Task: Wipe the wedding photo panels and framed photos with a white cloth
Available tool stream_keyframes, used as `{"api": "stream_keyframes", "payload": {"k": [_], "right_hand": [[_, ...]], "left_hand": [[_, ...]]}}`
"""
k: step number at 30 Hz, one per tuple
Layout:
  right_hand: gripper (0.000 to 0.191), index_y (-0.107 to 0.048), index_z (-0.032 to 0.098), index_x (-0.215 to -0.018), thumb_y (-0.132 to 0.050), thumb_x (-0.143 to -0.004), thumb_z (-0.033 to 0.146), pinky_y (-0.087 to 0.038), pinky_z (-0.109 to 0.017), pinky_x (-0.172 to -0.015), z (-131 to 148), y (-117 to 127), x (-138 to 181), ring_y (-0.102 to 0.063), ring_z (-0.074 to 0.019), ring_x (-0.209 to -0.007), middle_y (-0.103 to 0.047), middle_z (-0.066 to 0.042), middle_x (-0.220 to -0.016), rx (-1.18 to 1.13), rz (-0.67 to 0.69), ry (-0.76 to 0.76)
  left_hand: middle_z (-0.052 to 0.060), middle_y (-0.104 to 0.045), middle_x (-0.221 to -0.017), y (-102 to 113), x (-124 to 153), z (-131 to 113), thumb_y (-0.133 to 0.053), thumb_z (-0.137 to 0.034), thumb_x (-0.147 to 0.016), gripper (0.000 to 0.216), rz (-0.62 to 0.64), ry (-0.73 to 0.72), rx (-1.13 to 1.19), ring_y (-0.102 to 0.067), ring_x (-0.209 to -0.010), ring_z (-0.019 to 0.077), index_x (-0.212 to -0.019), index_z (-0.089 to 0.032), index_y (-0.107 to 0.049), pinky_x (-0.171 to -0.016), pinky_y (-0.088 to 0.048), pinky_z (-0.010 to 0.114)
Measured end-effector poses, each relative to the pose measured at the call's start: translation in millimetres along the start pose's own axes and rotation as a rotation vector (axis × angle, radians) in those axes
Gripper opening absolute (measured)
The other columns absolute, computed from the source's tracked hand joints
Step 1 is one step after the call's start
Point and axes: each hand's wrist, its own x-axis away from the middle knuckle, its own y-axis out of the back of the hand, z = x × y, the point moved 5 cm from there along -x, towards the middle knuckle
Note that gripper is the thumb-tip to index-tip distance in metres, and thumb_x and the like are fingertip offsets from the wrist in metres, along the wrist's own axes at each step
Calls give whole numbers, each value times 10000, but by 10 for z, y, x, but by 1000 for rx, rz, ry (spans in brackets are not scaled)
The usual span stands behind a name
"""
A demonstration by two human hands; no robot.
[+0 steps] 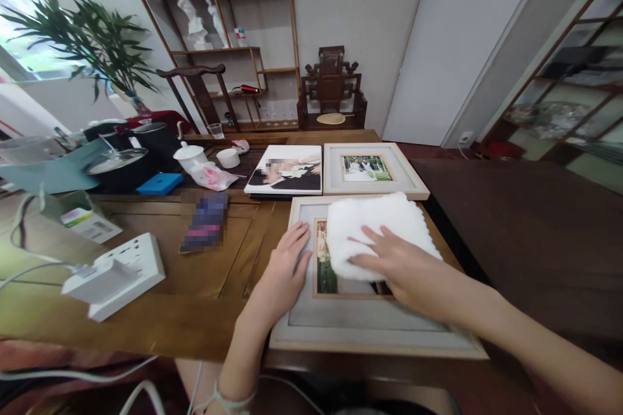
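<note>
A picture frame with a pale wooden border and a grey mat lies flat on the wooden table. My left hand rests on its left edge, fingers stretched out. Under my right hand a white fluffy cloth is spread over the glass, with the fingers apart and pressing flat on it. The cloth hides much of the photo inside. Behind it lie a second picture frame with a photo of two people on grass and a square photo panel.
On the table's left stand a white power strip with cords, an opened box, a blue box, dark pots and a white lidded cup. A dark brown surface adjoins on the right.
</note>
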Motion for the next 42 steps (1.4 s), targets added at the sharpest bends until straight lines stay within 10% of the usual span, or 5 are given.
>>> {"api": "stream_keyframes", "payload": {"k": [10, 22, 31, 35, 42], "right_hand": [[578, -618, 329, -1118, -466, -651, 25, -520, -353, -918, 644, 230, 525, -573, -251, -1156, -576, 7, -1318, -107, 15, 129], [766, -452, 174, -1356, -397, -651, -121, -276, -667, -1011, -493, -16, -430, -206, -397, -1378, -347, -143, -1489, 283, -167, -92], [500, -622, 205, -1191, -632, -703, 98, -356, -673, -963, 386, -152, 59, -363, -466, -1283, -435, -151, -1427, 26, 97, 129], [188, -686, 290, -980, -590, -829, 232, -470, -536, -936, 692, 49, 346, -536, -360, -1178, -544, -50, -1345, -73, 53, 254], [591, -624, 269, -1135, -445, -657, -30, -383, -457, -1047, 353, 141, 231, -521, -246, -1213, -579, -47, -1316, -158, 18, 61]], "left_hand": [[139, -455, -1441, -1, -7, 5, -389, -227, -938, 410, 4, -19, -11, -354, -1378, 223, -1319, -130, -504, -1140, -300, 448], [124, -433, -1460, 22, 1, -21, -400, -236, -938, 421, 31, 22, 27, -327, -1392, 219, -1341, -148, -485, -1149, -277, 444], [130, -447, -1449, -3, -9, 9, -389, -224, -936, 415, 8, -13, -15, -347, -1382, 212, -1330, -138, -490, -1144, -292, 449], [125, -441, -1454, -5, -13, 8, -373, -232, -943, 415, 12, -17, -20, -333, -1390, 211, -1332, -144, -488, -1145, -291, 448], [125, -434, -1458, -11, -1, 10, -366, -228, -944, 417, 20, -3, -17, -324, -1394, 215, -1332, -138, -488, -1149, -279, 445]]}}
